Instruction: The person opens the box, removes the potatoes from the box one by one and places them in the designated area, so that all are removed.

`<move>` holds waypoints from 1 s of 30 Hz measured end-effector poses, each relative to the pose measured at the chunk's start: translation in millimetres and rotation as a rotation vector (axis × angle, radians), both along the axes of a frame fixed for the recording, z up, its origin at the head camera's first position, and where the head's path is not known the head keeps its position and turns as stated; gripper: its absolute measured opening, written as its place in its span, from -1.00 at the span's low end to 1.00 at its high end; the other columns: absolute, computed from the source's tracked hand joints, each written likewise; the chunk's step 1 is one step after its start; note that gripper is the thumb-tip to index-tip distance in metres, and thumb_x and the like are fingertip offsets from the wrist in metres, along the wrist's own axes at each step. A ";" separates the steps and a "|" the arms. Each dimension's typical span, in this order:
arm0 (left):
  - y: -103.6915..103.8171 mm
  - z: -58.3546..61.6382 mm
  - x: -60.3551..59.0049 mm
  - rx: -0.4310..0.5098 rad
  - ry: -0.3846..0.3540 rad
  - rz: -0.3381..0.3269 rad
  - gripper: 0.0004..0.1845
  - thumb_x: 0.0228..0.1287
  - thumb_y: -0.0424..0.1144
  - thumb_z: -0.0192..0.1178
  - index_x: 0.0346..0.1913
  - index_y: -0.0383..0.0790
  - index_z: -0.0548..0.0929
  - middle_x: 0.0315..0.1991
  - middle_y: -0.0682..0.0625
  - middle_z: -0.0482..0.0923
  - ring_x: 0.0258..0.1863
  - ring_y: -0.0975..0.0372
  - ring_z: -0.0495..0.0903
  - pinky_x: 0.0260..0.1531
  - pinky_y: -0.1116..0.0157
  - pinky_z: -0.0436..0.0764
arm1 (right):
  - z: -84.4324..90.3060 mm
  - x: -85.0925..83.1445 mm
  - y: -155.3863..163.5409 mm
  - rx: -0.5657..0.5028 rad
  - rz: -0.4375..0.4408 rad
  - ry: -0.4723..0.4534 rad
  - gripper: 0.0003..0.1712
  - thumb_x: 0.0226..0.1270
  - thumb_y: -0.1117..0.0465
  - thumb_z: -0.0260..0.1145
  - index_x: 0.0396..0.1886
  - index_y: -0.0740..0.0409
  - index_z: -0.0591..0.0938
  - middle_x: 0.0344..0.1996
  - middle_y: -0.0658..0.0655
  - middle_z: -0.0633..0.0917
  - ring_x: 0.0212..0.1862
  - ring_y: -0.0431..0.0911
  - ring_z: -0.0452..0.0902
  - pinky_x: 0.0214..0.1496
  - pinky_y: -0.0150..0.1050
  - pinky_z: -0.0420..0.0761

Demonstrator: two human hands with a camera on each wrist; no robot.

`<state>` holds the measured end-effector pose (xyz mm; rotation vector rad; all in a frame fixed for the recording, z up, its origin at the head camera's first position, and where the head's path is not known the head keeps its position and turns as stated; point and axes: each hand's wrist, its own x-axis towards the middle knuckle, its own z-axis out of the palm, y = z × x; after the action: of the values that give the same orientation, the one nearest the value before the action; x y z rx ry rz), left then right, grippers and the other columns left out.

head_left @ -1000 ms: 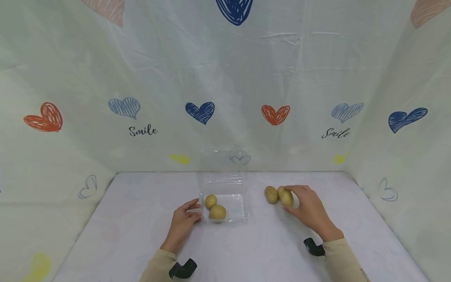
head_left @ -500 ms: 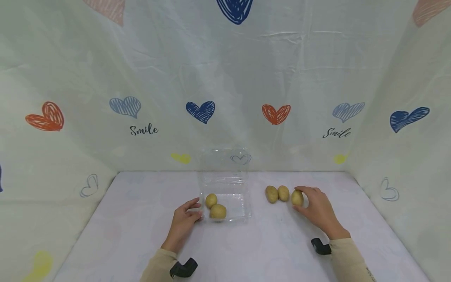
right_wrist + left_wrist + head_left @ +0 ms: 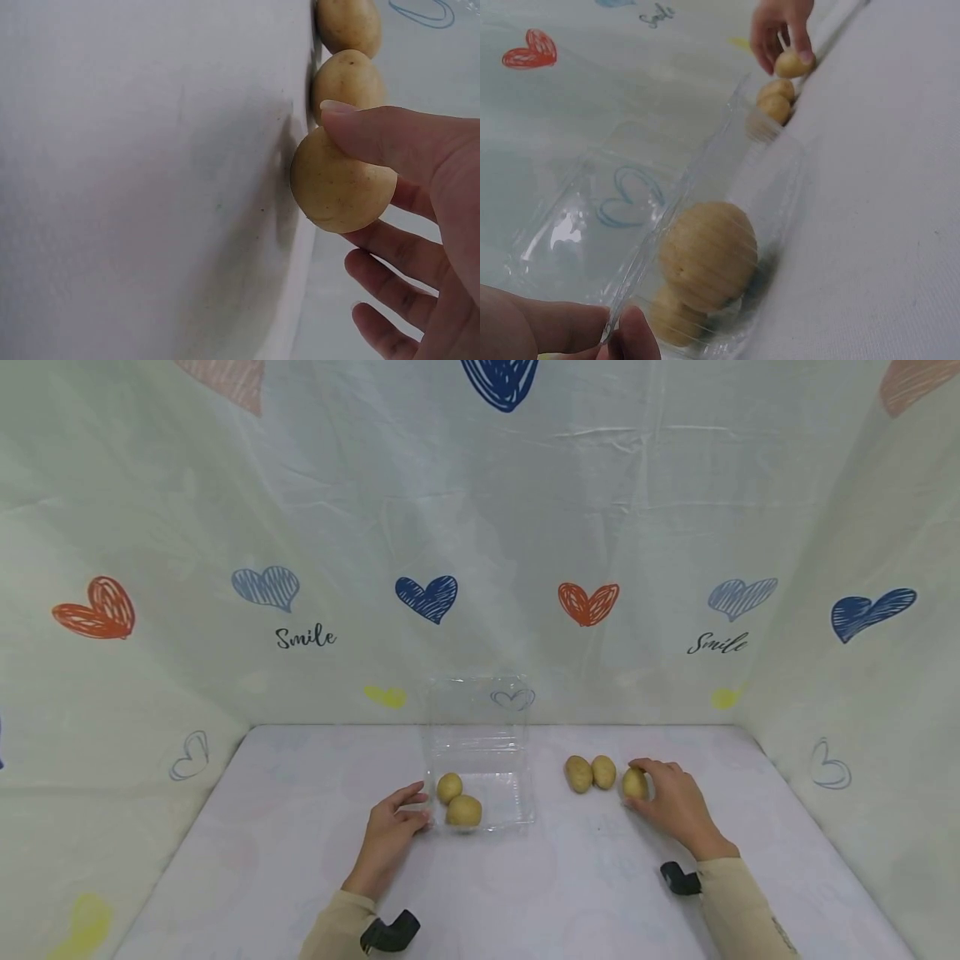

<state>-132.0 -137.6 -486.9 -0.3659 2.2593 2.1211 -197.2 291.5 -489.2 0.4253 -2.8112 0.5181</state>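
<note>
The left hand [image 3: 392, 835] pinches the near left corner of the clear box [image 3: 480, 777] between thumb and fingers, steadying it on the counter [image 3: 525, 893]. Inside the box lie two potatoes [image 3: 457, 802], touching. The box looks thin and springy, likely to buckle if squeezed, so its stiffer rim seems the sounder place to hold. Its raised lid, behind the tray, is nearly lost against the heart-print cloth [image 3: 480, 527], and its edges are hard to trace. Right of the box, two more spuds [image 3: 590, 773] sit side by side on the counter. Right of those, the right hand [image 3: 671, 802] curls its thumb and fingers round a third potato [image 3: 634, 782], which appears to rest on the counter. It looks firm, smooth and moderately heavy, best taken across its middle. Its underside is hidden, so contact with the counter cannot be confirmed.
</note>
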 end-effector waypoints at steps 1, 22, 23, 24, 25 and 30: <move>0.0 0.0 0.1 0.001 0.000 -0.001 -0.43 0.39 -0.62 0.23 0.43 -0.59 0.42 0.21 -0.40 0.53 -0.26 0.26 0.64 -0.24 0.37 0.74 | -1.1 -0.7 0.1 0.003 -0.004 -0.007 -0.34 0.04 0.27 0.71 0.14 0.39 0.67 0.02 0.36 0.76 0.02 0.34 0.63 0.07 0.32 0.62; 1.1 -1.4 1.3 0.004 -0.005 -0.007 -0.44 0.39 -0.60 0.23 0.43 -0.58 0.44 0.21 -0.39 0.53 -0.27 0.25 0.63 -0.27 0.40 0.72 | -6.2 -12.8 -3.4 0.009 -0.016 -0.069 -0.39 0.17 0.22 0.66 0.16 0.39 0.66 0.05 0.40 0.75 0.07 0.38 0.61 0.10 0.33 0.62; 1.2 -1.0 1.2 0.002 -0.005 -0.007 -0.44 0.39 -0.60 0.23 0.43 -0.58 0.43 0.21 -0.39 0.52 -0.26 0.25 0.63 -0.27 0.40 0.72 | -5.8 -13.2 -3.9 0.013 -0.016 -0.069 -0.39 0.17 0.21 0.66 0.16 0.39 0.66 0.05 0.40 0.75 0.07 0.38 0.61 0.10 0.34 0.62; 1.2 -0.7 1.0 0.002 -0.007 -0.008 -0.44 0.39 -0.60 0.23 0.43 -0.58 0.43 0.21 -0.40 0.52 -0.26 0.25 0.63 -0.27 0.40 0.72 | -5.2 -13.6 -4.5 0.015 -0.017 -0.070 -0.39 0.17 0.21 0.66 0.16 0.39 0.66 0.05 0.40 0.75 0.07 0.39 0.61 0.11 0.34 0.62; 1.4 -0.6 0.7 0.002 -0.005 -0.010 -0.44 0.39 -0.60 0.23 0.43 -0.58 0.43 0.21 -0.41 0.52 -0.25 0.25 0.63 -0.27 0.40 0.72 | -4.8 -14.2 -5.0 0.018 -0.017 -0.072 -0.39 0.17 0.21 0.66 0.16 0.39 0.66 0.05 0.41 0.75 0.07 0.39 0.61 0.11 0.34 0.62; 1.0 0.9 -0.5 0.003 -0.003 -0.008 -0.43 0.40 -0.60 0.22 0.44 -0.59 0.42 0.23 -0.43 0.51 -0.23 0.23 0.63 -0.26 0.40 0.72 | -3.6 -17.2 -7.4 0.021 -0.020 -0.092 -0.38 0.19 0.20 0.65 0.19 0.39 0.65 0.07 0.41 0.74 0.09 0.40 0.61 0.12 0.34 0.62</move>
<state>-132.5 -136.6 -486.0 -0.3592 2.2520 2.1183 -214.4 284.1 -492.8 0.3872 -2.9083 0.5165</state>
